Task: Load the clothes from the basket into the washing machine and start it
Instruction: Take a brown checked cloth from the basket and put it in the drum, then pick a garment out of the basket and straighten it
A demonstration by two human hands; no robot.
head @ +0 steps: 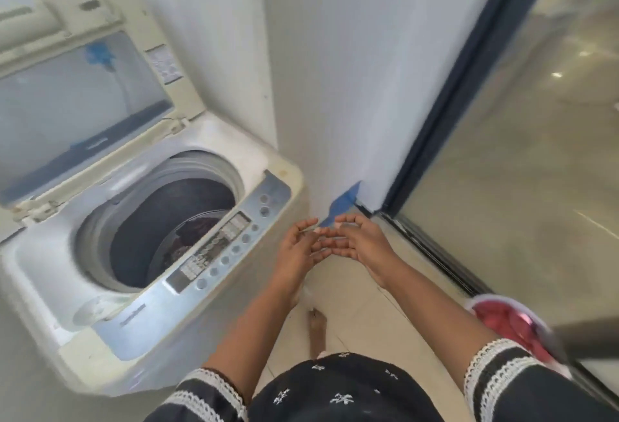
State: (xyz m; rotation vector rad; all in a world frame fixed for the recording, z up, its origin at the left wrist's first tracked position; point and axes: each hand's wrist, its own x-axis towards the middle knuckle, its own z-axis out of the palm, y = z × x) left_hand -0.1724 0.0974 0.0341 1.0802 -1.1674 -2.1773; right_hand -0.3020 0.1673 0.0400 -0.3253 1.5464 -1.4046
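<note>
- Clothes, pink and red, lie in a white basket on the floor, well to the right of the washing machine and beside the person's right forearm.
- The left hand and right hand are held together just right of the washing machine's control panel, palms up, fingers loosely curled and touching; both are empty and open.
- The forearms come out of black sleeves with white lace trim.
- The washing machine's lid stands raised at the back, its window showing.
- Dark cloth lies low in the washing machine's drum.
- A bare foot rests on the tiled floor, just right of the washing machine's front corner.
</note>
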